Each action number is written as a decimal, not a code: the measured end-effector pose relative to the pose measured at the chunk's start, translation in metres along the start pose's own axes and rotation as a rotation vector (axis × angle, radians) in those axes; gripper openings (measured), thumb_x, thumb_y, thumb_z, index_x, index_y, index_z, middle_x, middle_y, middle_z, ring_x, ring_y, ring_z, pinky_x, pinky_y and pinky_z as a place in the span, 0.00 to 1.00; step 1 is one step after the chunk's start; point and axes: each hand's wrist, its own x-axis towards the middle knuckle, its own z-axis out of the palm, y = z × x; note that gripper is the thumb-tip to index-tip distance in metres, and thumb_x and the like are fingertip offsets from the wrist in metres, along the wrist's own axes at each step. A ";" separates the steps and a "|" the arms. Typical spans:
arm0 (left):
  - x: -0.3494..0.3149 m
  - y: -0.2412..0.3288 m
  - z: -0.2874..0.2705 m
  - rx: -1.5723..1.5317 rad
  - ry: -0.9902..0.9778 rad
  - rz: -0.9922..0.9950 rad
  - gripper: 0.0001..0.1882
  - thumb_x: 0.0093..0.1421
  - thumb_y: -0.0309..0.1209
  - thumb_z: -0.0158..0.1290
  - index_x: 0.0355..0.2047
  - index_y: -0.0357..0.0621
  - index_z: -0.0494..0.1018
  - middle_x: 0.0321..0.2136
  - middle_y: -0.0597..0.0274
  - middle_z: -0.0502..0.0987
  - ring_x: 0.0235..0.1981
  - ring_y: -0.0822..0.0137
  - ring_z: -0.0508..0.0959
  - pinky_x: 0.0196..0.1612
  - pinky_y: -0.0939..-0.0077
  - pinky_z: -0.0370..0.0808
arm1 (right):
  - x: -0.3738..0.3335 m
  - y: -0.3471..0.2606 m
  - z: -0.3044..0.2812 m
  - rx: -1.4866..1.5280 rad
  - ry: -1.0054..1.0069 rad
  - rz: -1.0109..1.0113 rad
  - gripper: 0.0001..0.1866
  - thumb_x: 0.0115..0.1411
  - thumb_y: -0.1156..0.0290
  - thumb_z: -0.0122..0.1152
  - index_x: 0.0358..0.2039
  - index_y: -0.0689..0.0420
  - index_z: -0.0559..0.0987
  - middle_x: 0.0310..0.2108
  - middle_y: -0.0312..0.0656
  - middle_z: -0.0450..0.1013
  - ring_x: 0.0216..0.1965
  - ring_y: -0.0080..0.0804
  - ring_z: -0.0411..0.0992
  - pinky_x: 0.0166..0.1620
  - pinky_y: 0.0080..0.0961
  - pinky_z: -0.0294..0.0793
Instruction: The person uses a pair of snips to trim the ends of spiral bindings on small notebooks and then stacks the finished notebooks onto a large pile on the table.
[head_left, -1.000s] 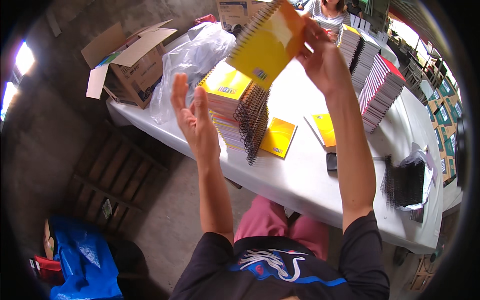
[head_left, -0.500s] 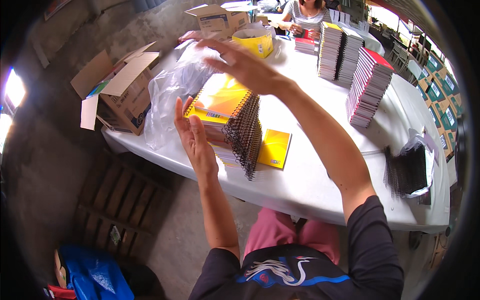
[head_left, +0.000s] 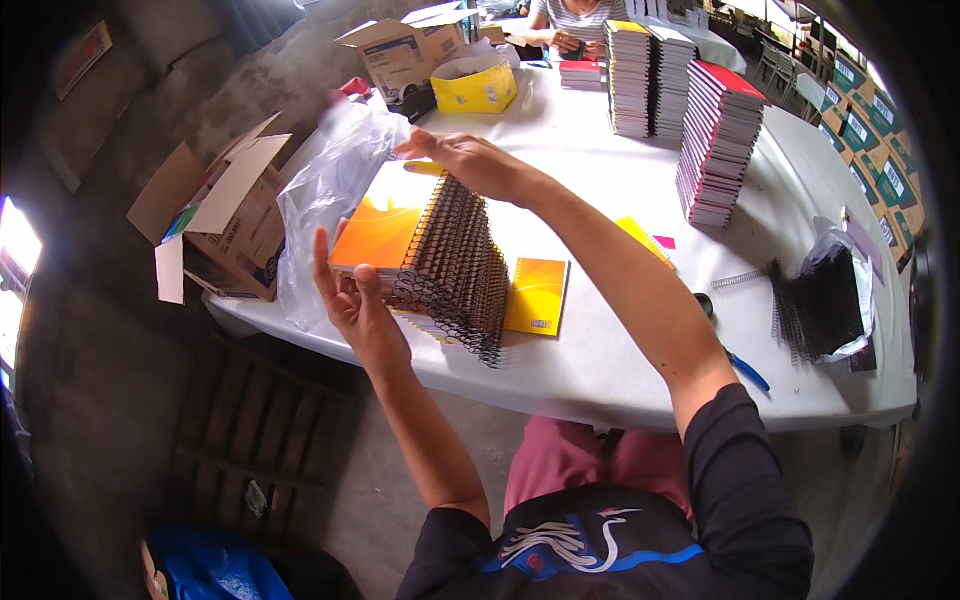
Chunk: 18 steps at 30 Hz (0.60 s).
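A tall stack of spiral notebooks (head_left: 378, 240) with yellow-orange covers stands near the table's front edge, its black coils fanned down the right side. Against the stack's near left corner rests my left hand (head_left: 366, 318), thumb and index finger apart. My right hand (head_left: 465, 165) lies over the far end of the top notebook, fingers stretched leftward. Part of that cover is washed out by glare. Just right of the stack lies a single yellow-orange notebook (head_left: 538, 297). Another yellow notebook (head_left: 645, 242) is partly hidden by my right forearm.
Tall notebook stacks (head_left: 720, 145) stand at the back right. A bundle of black coils (head_left: 820, 310) and blue-handled pliers (head_left: 748, 373) lie on the right. Clear plastic (head_left: 335, 190) and an open carton (head_left: 235, 225) are at left. Across the table sits a person (head_left: 575, 35).
My right hand has come down from above onto the stack's far end. The top notebook now sits turned and more in line with the stack. The view has shifted, and the pliers show beside my forearm.
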 end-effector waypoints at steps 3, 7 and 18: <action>-0.001 0.007 -0.013 0.180 0.088 0.103 0.32 0.61 0.44 0.49 0.61 0.45 0.52 0.56 0.52 0.64 0.55 0.62 0.66 0.57 0.64 0.59 | -0.031 0.056 -0.052 0.105 0.185 0.013 0.30 0.64 0.45 0.39 0.56 0.55 0.66 0.54 0.47 0.66 0.56 0.34 0.62 0.58 0.29 0.60; -0.012 0.038 -0.004 0.333 0.393 0.316 0.27 0.64 0.46 0.41 0.57 0.43 0.57 0.53 0.54 0.67 0.55 0.63 0.66 0.57 0.63 0.57 | -0.168 0.136 -0.136 -0.942 0.269 0.966 0.39 0.50 0.47 0.60 0.57 0.56 0.62 0.50 0.57 0.68 0.51 0.48 0.67 0.53 0.39 0.66; -0.096 0.033 0.084 0.304 -0.314 0.494 0.21 0.51 0.31 0.56 0.44 0.36 0.67 0.39 0.50 0.71 0.40 0.59 0.73 0.41 0.67 0.73 | -0.208 0.122 -0.122 -0.749 0.318 1.184 0.35 0.38 0.51 0.73 0.45 0.56 0.73 0.46 0.46 0.72 0.49 0.40 0.69 0.49 0.34 0.69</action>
